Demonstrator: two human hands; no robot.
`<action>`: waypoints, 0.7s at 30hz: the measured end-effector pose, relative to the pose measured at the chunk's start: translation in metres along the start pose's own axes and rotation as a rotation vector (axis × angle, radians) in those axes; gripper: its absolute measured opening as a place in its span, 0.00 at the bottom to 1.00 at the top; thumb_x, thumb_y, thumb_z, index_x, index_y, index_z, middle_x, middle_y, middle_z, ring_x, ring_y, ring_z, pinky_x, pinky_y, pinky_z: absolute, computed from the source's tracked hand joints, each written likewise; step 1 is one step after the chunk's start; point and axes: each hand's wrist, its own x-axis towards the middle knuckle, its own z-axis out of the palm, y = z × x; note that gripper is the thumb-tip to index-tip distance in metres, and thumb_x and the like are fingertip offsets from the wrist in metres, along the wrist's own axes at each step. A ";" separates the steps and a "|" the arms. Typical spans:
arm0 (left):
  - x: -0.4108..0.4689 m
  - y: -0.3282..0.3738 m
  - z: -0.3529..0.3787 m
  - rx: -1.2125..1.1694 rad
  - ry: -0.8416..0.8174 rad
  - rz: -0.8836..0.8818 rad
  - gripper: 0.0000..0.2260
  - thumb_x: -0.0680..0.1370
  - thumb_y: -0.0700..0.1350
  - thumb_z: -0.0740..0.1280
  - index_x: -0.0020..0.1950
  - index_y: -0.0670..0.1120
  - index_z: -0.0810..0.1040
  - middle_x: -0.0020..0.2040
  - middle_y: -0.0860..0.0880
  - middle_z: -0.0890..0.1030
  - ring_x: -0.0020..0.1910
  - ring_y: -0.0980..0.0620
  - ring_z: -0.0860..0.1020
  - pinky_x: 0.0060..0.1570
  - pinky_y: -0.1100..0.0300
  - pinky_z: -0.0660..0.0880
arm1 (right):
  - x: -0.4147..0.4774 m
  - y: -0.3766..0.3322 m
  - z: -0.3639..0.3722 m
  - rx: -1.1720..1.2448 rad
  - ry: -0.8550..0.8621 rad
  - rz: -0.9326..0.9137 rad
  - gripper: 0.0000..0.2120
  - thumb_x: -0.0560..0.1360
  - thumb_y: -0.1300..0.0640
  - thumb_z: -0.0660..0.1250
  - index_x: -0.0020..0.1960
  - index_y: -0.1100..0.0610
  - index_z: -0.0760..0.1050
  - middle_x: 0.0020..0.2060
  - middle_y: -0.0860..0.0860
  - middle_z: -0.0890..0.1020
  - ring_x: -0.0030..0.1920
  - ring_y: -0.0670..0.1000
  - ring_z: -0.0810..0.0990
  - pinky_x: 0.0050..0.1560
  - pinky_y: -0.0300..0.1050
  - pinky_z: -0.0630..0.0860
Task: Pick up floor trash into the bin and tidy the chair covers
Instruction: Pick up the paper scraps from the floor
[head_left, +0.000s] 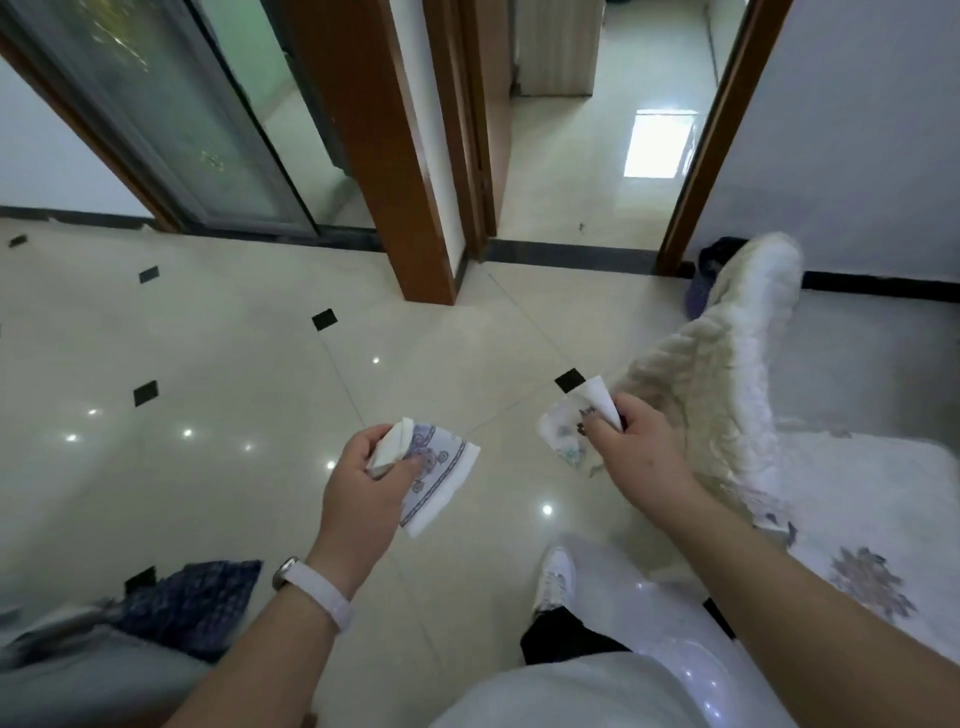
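My left hand (363, 483) grips a white napkin with a purple pattern (439, 478), held above the tiled floor. My right hand (636, 441) pinches a crumpled white wrapper with print on it (569, 423). Just right of that hand stands a chair with a fluffy white cover (727, 374) over its back and a white embroidered seat cover (883, 519). Behind the chair back, a purple bin (706, 283) with a dark liner shows against the wall, mostly hidden.
A wooden door frame (395, 156) stands ahead, with an open doorway (597, 156) to its right and a glass sliding door at left. A dark blue patterned cloth (192, 603) lies at lower left. My white shoe (556, 577) is on the floor.
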 end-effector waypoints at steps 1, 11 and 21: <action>0.018 0.012 0.004 0.017 0.002 0.002 0.13 0.73 0.43 0.76 0.53 0.54 0.79 0.47 0.54 0.84 0.45 0.52 0.83 0.43 0.60 0.77 | 0.022 -0.008 -0.001 0.007 0.003 0.000 0.08 0.76 0.60 0.62 0.41 0.64 0.72 0.30 0.51 0.71 0.29 0.47 0.67 0.29 0.40 0.64; 0.164 0.114 0.093 0.031 -0.141 0.144 0.12 0.75 0.43 0.75 0.55 0.53 0.78 0.49 0.55 0.83 0.47 0.56 0.82 0.45 0.61 0.79 | 0.176 -0.054 -0.046 -0.027 0.082 -0.012 0.08 0.77 0.56 0.63 0.42 0.58 0.76 0.34 0.55 0.77 0.31 0.47 0.72 0.32 0.44 0.67; 0.309 0.135 0.159 0.043 -0.286 0.092 0.12 0.75 0.43 0.75 0.56 0.52 0.78 0.50 0.52 0.84 0.48 0.53 0.83 0.49 0.53 0.81 | 0.292 -0.053 -0.060 0.001 0.209 0.133 0.07 0.78 0.57 0.64 0.44 0.59 0.77 0.36 0.56 0.79 0.32 0.48 0.73 0.33 0.43 0.69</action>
